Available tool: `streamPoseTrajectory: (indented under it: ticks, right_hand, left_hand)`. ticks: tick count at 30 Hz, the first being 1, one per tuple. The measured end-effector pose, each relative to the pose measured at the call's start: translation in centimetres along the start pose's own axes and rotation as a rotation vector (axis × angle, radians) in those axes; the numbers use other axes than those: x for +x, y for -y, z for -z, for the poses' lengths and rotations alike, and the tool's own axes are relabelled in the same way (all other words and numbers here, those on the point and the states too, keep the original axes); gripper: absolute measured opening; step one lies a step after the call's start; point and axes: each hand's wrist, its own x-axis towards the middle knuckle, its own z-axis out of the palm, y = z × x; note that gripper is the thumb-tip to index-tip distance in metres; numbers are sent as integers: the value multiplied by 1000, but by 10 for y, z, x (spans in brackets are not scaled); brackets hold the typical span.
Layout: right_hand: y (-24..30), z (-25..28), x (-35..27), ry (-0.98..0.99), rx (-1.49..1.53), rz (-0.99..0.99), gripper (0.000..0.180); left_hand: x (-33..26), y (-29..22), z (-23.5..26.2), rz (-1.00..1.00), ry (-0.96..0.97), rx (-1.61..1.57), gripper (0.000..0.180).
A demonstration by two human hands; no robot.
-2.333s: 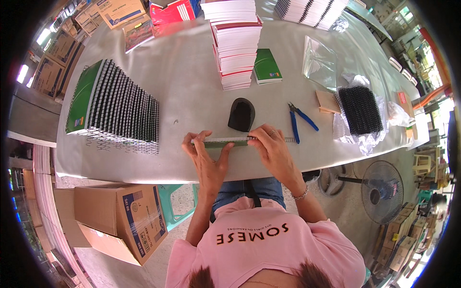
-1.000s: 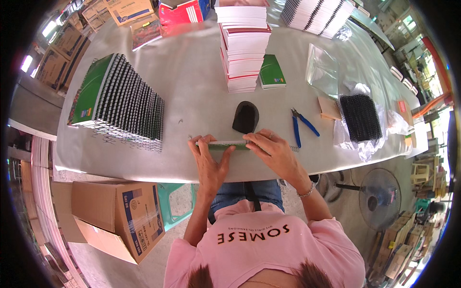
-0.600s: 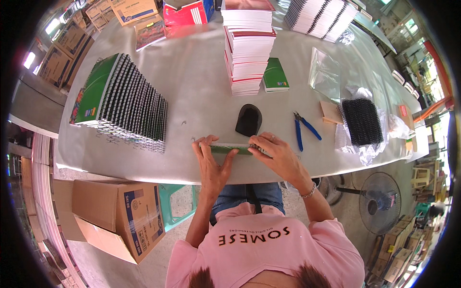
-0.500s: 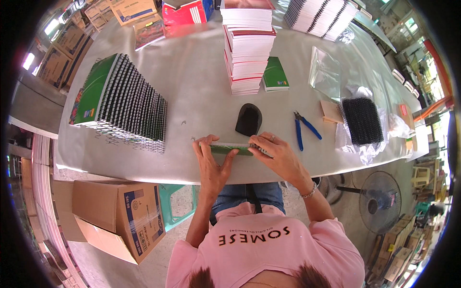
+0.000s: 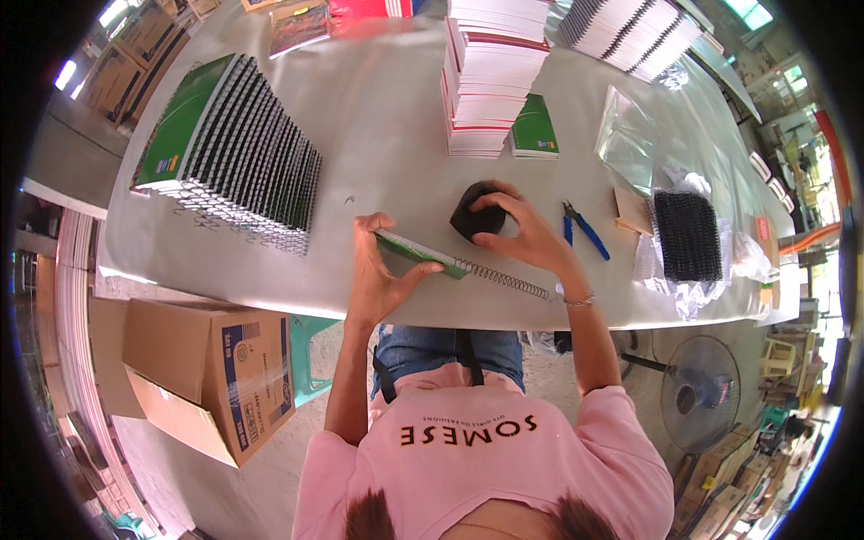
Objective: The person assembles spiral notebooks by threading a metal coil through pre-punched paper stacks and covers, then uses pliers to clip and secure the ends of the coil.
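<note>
Notebook [image 5: 418,253] under left hand [image 5: 378,274], coil [image 5: 504,277] protruding.

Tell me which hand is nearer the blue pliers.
Right. The right hand rests on the black block just beside the blue pliers; the left hand holds the green notebook farther away.

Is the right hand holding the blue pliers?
No, the right hand rests on a black object; the blue pliers lie untouched on the table beside it.

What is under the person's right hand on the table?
The right hand lies on a small black object beside the blue pliers. Its far side shows; the hand hides the rest.
</note>
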Motion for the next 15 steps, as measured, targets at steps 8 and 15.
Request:
streamPoseTrajectory:
  ticks: [8,15]
  right_hand:
    - [29,8,-31,266,502,-192,37]
    - [42,3,-33,188,360,-200,30]
  left_hand:
    - [-4,8,-4,41,-11,-94,107]
    - [-1,0,-2,131,42,-173,110]
